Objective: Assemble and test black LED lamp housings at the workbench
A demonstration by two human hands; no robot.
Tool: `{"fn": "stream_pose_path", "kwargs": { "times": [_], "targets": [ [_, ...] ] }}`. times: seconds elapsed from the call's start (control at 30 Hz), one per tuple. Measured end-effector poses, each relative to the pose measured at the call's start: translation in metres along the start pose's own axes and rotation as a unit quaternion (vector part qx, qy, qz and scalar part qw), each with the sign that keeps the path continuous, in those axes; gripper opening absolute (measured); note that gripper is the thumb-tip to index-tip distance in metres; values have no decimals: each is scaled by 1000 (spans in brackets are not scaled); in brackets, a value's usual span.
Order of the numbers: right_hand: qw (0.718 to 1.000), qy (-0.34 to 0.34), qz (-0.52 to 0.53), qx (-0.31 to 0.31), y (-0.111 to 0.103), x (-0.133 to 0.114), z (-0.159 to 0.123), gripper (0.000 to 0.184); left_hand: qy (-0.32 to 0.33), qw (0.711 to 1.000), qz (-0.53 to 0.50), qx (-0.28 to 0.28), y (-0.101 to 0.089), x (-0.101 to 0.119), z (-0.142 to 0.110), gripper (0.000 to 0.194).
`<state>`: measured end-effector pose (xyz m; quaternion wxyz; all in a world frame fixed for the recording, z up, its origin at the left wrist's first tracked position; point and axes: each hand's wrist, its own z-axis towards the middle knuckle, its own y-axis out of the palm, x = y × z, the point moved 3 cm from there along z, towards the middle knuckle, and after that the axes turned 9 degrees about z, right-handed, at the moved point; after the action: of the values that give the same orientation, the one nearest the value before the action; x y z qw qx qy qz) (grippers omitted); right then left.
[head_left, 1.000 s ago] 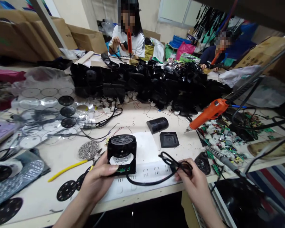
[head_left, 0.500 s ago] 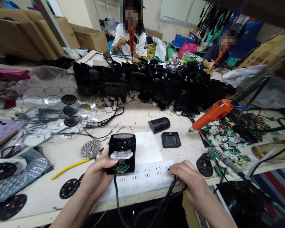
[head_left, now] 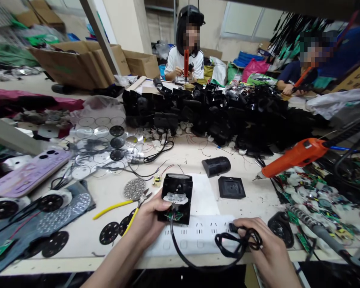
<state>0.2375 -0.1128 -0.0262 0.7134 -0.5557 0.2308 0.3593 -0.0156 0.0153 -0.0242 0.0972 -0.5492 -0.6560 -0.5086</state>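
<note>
My left hand (head_left: 150, 218) is closed round an open black plastic housing (head_left: 186, 192), thumb at its edge. Inside the housing sit a clear lens piece (head_left: 176, 198) and a small green circuit board (head_left: 174, 216). From the housing a black cable (head_left: 180, 256) loops over to my right hand (head_left: 262, 240). That hand pinches a black plug (head_left: 233, 227) at the right end of the white power strip (head_left: 195, 244); whether its pins are in a socket is hidden. A tied bundle of the cable hangs beside the fingers.
An orange electric screwdriver (head_left: 294, 158) hangs at the right, above circuit boards. A black cover (head_left: 216, 166) and a black tray-like part (head_left: 231, 187) lie behind the strip. Yellow-handled cutters (head_left: 132, 218) are by my left wrist. Black housings (head_left: 198, 108) are heaped behind; two people sit beyond.
The view has turned left, so things sit farther right in it. My right hand still has the plug at the strip's end, and the tied cable bundle now lies higher, over the strip.
</note>
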Motion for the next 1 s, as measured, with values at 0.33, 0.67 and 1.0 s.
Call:
{"fn": "stream_pose_path", "kwargs": {
  "times": [0.33, 0.67, 1.0],
  "targets": [
    [999, -25, 14, -31, 9, -6, -6, 38, 2, 999, 31, 14, 2, 4, 0, 61],
    [1000, -9, 18, 22, 18, -16, -1, 39, 8, 999, 18, 32, 4, 5, -4, 60],
    [999, -11, 20, 30, 26, -3, -10, 34, 21, 1000, 7, 3, 5, 5, -2, 60]
  ]
}}
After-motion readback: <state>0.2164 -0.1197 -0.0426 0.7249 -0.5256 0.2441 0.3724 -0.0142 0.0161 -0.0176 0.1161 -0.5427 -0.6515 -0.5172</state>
